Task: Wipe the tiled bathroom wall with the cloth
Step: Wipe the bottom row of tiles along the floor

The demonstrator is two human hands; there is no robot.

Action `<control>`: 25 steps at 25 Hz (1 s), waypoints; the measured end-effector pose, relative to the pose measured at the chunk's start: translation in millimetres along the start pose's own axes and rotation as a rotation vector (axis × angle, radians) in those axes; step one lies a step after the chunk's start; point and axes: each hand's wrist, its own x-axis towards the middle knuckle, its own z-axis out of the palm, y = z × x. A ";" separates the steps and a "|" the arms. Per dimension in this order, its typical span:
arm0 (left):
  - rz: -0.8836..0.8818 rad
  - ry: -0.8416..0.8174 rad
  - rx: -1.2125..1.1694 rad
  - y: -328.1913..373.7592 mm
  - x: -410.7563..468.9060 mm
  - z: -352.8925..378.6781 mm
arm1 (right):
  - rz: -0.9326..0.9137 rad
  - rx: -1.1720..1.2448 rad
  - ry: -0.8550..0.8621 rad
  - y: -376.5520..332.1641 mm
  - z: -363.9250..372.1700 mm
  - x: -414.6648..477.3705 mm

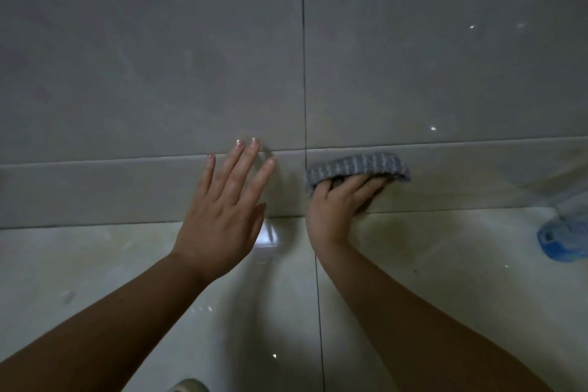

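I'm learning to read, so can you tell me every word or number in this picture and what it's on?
No text here can be read.
The blue thing at the right has a dark mark, too blurred to read.
The wall and the cloth show no writing.

Dim, grey bathroom view, soft in focus and bent by the wide-angle lens.

The tiled wall [159, 57] is murky and low in contrast, darkening toward the upper corners. The glossy floor [79, 264] is brighter, with a white patch of glare beside the left hand [222, 216] and tiny glints scattered about. The forearms [111, 328] throw soft shadows on the floor. The horizontal grout lines [127, 160] bow slightly toward the edges, and a blue object [563, 239] at the right edge is smeared and out of focus.
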 end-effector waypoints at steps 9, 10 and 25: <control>0.001 0.013 -0.059 2.2 -0.3 18.7 | -0.758 -0.551 -0.050 44.0 -7.9 11.0; 0.002 0.024 -0.063 3.0 1.6 17.3 | -0.821 -0.597 -0.048 41.4 -3.5 14.6; -0.012 0.012 -0.042 6.6 7.2 17.3 | -1.326 -0.869 -0.165 75.7 -1.7 32.4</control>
